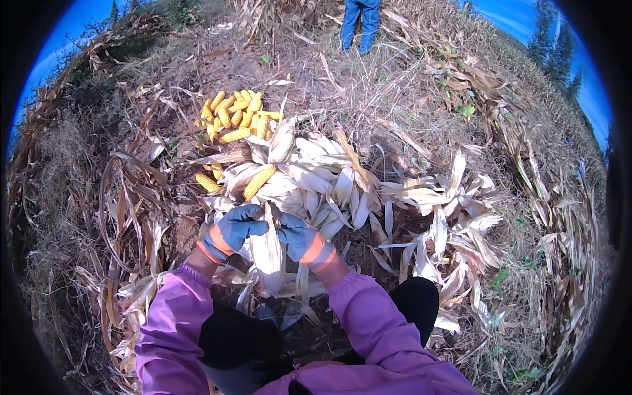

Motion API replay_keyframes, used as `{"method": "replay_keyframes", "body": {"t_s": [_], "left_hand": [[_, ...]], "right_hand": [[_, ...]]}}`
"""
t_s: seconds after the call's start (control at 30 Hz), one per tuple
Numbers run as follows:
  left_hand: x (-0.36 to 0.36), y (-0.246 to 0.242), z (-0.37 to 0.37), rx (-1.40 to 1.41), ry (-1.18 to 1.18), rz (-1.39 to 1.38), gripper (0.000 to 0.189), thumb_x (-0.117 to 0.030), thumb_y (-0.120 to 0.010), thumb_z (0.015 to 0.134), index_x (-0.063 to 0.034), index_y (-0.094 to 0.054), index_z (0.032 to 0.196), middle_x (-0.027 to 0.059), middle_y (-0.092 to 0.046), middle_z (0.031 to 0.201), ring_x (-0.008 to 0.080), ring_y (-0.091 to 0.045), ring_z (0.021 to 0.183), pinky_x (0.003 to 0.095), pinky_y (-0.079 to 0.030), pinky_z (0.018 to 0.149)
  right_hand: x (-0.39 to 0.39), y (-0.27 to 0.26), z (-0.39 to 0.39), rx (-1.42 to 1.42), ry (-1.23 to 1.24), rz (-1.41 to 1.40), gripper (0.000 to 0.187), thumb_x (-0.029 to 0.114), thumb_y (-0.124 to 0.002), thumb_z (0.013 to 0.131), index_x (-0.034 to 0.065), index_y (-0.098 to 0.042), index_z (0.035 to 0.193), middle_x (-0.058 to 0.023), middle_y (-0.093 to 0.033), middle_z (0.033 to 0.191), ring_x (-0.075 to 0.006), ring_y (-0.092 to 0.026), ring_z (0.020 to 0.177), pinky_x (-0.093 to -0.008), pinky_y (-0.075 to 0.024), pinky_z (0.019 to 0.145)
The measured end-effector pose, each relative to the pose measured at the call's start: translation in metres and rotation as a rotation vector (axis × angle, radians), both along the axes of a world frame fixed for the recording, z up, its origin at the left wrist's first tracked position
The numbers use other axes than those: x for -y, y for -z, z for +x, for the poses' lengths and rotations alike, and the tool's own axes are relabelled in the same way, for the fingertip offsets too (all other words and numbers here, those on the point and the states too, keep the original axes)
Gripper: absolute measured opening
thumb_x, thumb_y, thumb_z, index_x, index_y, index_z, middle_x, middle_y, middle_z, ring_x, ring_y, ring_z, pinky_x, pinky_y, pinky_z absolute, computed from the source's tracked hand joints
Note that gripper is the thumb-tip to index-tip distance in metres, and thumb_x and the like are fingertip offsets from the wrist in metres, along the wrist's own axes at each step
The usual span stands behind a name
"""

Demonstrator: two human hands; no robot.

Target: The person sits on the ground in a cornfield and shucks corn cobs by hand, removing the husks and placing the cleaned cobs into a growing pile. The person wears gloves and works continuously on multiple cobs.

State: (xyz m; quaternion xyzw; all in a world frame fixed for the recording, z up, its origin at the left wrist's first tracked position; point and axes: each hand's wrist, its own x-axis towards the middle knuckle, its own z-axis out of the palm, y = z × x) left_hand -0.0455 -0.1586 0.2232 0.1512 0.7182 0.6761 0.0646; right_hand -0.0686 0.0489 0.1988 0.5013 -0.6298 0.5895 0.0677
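Observation:
In grey work gloves with orange bands, both my hands meet at the top end of a corn ear in its pale dry husk (269,259). My left hand (236,230) pinches the husk from the left, while my right hand (300,240) grips it from the right; the fingertips are partly hidden. The ear points down towards my lap. Just beyond my hands lies a heap of unhusked corn ears (316,185), with a bare yellow cob (259,182) resting on its left part. Another yellow cob (207,182) lies left of the heap.
Farther off, a pile of husked yellow corn cobs (237,117) sits on the soil. Stripped husks (452,237) are strewn on the right. Dry corn stalks (118,207) lie at the left. A person in blue jeans (359,24) stands at the far edge.

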Motion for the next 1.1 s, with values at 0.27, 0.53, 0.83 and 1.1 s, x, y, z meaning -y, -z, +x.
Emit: {"method": "replay_keyframes", "body": {"t_s": [0.27,0.53,0.83,1.1], "left_hand": [[0.009,-0.022,-0.006,0.192,-0.209,0.428,0.022,-0.008,-0.050,0.087,-0.0032,-0.056,0.108,0.0034,-0.060,0.095,0.0109,-0.057,0.084,0.0248,-0.048,0.074],[0.023,0.010,-0.013,0.102,-0.517,0.589,0.007,-0.005,-0.054,0.084,-0.0056,-0.057,0.090,0.0038,-0.059,0.078,0.0146,-0.058,0.068,0.0281,-0.050,0.061],[0.039,0.012,-0.023,-0.063,-0.676,0.773,0.003,-0.008,-0.057,0.083,-0.0100,-0.055,0.085,0.0026,-0.059,0.076,0.0143,-0.057,0.065,0.0277,-0.047,0.057],[0.029,-0.001,-0.013,-0.285,-0.422,0.454,0.016,-0.013,-0.053,0.088,-0.0053,-0.052,0.102,0.0062,-0.060,0.083,0.0167,-0.058,0.076,0.0276,-0.047,0.072]], "right_hand": [[-0.023,0.005,-0.003,-0.469,0.358,0.180,0.024,-0.005,-0.055,0.063,0.0042,-0.060,0.085,-0.0109,-0.058,0.091,-0.0291,-0.054,0.093,-0.0382,-0.0452,0.083],[-0.019,0.000,0.007,-0.440,0.383,0.249,0.019,-0.003,-0.049,0.071,0.0032,-0.056,0.087,-0.0141,-0.055,0.089,-0.0303,-0.053,0.085,-0.0358,-0.0444,0.078],[-0.027,0.047,0.016,0.276,0.058,0.346,0.021,0.017,-0.059,0.081,0.0010,-0.054,0.094,-0.0086,-0.058,0.085,-0.0159,-0.054,0.076,-0.0295,-0.0443,0.068],[0.012,-0.002,0.033,0.543,0.186,0.480,0.060,0.031,-0.068,0.073,0.0046,-0.043,0.121,-0.0114,-0.056,0.105,-0.0198,-0.056,0.087,-0.0337,-0.0467,0.073]]}}
